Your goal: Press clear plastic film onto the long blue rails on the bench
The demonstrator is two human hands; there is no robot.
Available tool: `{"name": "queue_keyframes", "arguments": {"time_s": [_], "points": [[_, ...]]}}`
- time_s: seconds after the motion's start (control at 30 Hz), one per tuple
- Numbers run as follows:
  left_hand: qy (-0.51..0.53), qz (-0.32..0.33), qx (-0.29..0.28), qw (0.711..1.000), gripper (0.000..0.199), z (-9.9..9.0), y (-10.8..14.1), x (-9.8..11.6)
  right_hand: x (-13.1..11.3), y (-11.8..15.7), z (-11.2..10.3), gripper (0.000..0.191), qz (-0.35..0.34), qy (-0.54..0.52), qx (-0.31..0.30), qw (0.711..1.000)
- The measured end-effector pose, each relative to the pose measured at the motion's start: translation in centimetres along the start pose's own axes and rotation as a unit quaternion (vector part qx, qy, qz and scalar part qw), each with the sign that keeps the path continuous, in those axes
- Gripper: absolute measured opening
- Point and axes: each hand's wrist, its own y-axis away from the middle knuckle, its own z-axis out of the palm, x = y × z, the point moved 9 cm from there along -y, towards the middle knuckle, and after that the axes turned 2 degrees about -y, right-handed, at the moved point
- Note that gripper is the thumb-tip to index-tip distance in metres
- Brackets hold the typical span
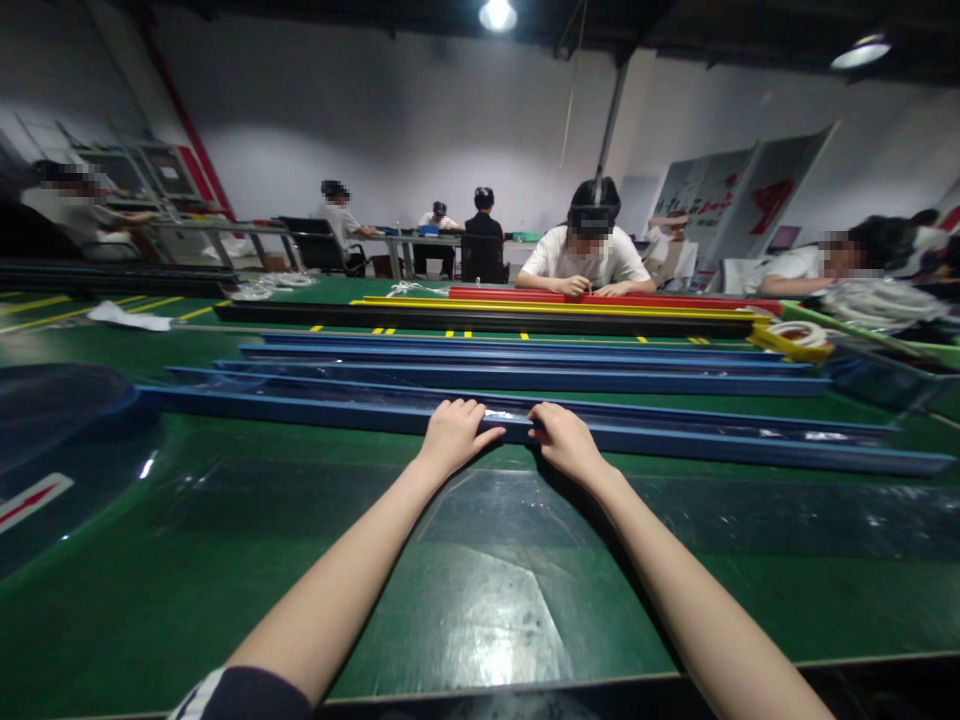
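Note:
A long blue channel strip [697,440] lies across the green table in front of me, with clear film showing inside its trough. My left hand [454,435] grips it near the middle, fingers hooked over the near wall and thumb stretched along the front face. A short gap to the right, my right hand [564,438] has its fingers curled over the same wall. What the fingertips touch inside the trough is hidden. A flat strip of clear film [757,510] lies on the table nearer to me, passing below my forearms.
Behind lie more blue channels [555,378], then black [487,318], yellow [555,305] and red strips [622,298]. Rolled clear film [67,440] sits at left. A yellow container [799,345] stands at right. Across the table a person [589,250] leans over their hands.

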Motion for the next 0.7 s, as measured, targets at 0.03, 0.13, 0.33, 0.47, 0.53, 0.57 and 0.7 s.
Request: {"name": "queue_keyframes", "arguments": {"time_s": [0.03,0.13,0.33,0.47,0.53,0.57,0.7], "points": [[0.000,0.001,0.000,1.000,0.046,0.02,0.01,0.01,0.03,-0.01,0.02,0.017,0.003,0.003,0.001,1.000],[-0.002,0.003,0.002,1.000,0.046,0.02,0.03,0.04,0.08,-0.04,0.10,0.017,0.007,0.006,0.003,1.000],[-0.001,0.003,0.006,1.000,0.045,-0.08,0.01,0.05,-0.09,0.12,0.15,0.017,-0.003,0.017,0.010,1.000],[-0.005,0.002,0.008,1.000,0.046,-0.08,0.04,0.04,-0.44,0.17,0.34,0.016,-0.022,0.048,0.006,0.999],[-0.006,0.006,0.013,1.000,0.045,-0.14,0.07,0.08,-0.48,0.13,0.42,0.014,-0.027,0.055,0.009,0.998],[-0.007,0.008,0.018,1.000,0.045,-0.22,0.09,0.10,-0.47,0.11,0.43,0.014,-0.029,0.054,0.013,0.998],[-0.010,0.022,0.041,0.999,0.042,-0.74,0.18,0.22,-0.51,0.03,0.50,0.014,-0.037,0.037,0.032,0.998]]}}
